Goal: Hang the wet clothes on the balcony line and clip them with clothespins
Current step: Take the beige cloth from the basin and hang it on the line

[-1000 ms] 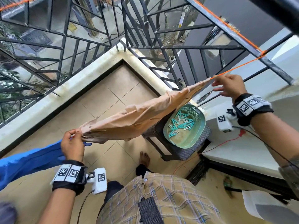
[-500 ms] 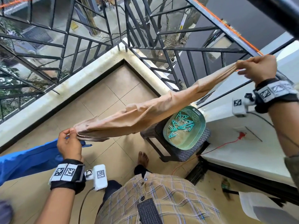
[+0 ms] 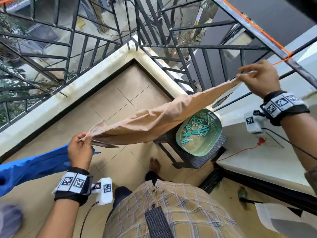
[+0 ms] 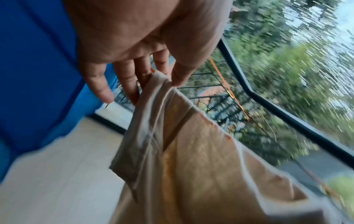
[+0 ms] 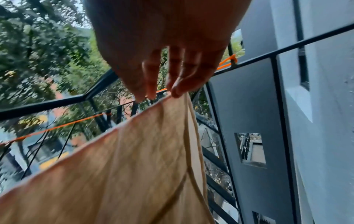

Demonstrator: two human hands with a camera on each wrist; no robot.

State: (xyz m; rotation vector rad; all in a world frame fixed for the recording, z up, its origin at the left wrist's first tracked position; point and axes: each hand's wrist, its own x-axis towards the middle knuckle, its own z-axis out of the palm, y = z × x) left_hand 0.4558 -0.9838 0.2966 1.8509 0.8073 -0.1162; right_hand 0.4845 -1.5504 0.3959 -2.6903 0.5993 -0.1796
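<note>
A tan wet cloth (image 3: 154,121) is stretched between my two hands above the balcony floor. My left hand (image 3: 80,148) pinches its lower left corner (image 4: 159,78) between thumb and fingers. My right hand (image 3: 257,79) pinches the upper right corner (image 5: 178,97), raised close to the orange line (image 3: 281,61) tied to the railing. The orange line (image 5: 57,127) also runs along the railing behind the cloth. Teal clothespins (image 3: 193,129) lie in a green basket (image 3: 214,117) under the cloth's right half.
A blue garment (image 3: 30,167) hangs at the left, beside my left hand. The basket sits on a dark wicker stool (image 3: 205,160). Black metal railing (image 3: 171,48) encloses the balcony corner; a white ledge (image 3: 257,160) lies to the right. My bare foot (image 3: 155,164) stands on tiles.
My right hand lifted the cloth's right corner up toward the orange line at the railing, then lowered it slightly. The left hand keeps its pinch on the left corner, which has shifted a little.
</note>
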